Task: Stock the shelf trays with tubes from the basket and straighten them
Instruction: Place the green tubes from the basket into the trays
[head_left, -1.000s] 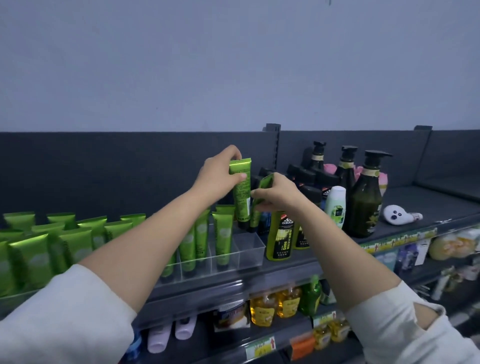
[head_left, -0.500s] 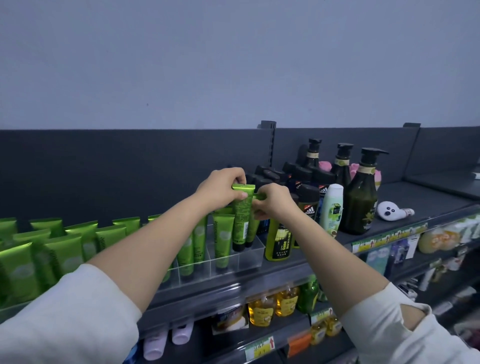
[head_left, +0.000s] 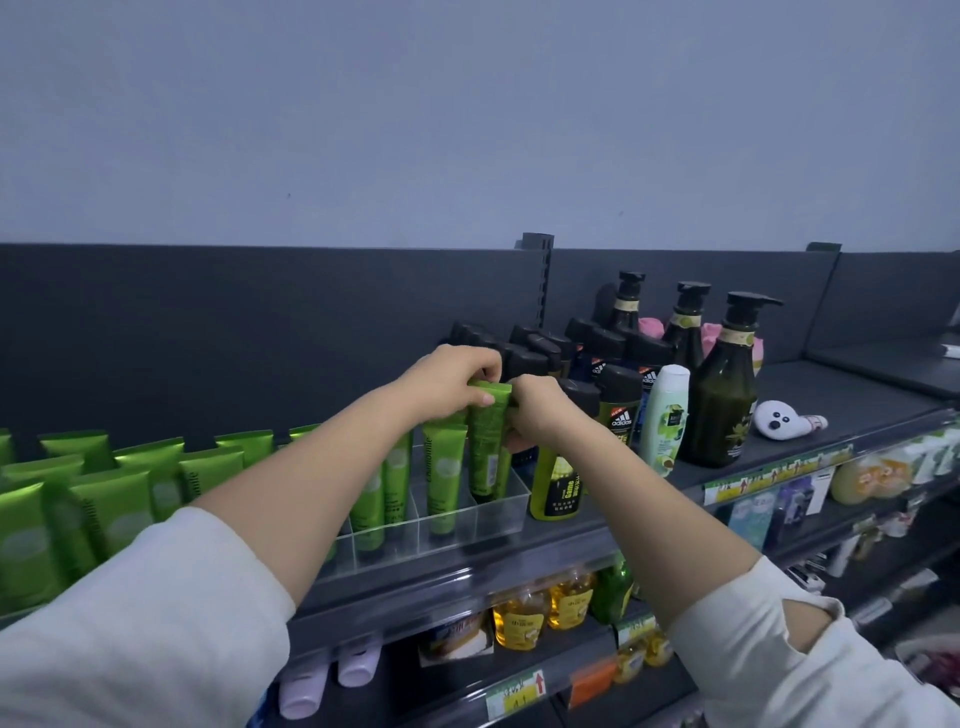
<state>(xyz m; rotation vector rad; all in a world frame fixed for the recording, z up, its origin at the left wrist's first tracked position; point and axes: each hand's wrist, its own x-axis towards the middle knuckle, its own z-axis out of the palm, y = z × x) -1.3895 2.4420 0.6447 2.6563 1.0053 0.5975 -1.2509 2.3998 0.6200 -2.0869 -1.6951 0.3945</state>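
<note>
A clear divided tray (head_left: 498, 512) sits on the top shelf with several green tubes standing in it. My left hand (head_left: 449, 382) pinches the crimped top of a green tube (head_left: 488, 447) that stands in the tray's rightmost slot. My right hand (head_left: 537, 415) grips a second green tube (head_left: 506, 470) just behind and to the right of the first; only a sliver of it shows. More green tubes (head_left: 441, 483) fill the slots to the left. The basket is out of view.
Larger green tubes (head_left: 119, 499) crowd the shelf at left. Dark shower-gel bottles (head_left: 618, 410), a white bottle (head_left: 667, 415) and pump bottles (head_left: 724, 384) stand right of the tray. A white ghost toy (head_left: 782, 421) lies beyond. Lower shelves hold yellow bottles (head_left: 540, 605).
Both hands have lowered their tubes from above the tray into its rightmost slot, and the hands have come together until they almost touch.
</note>
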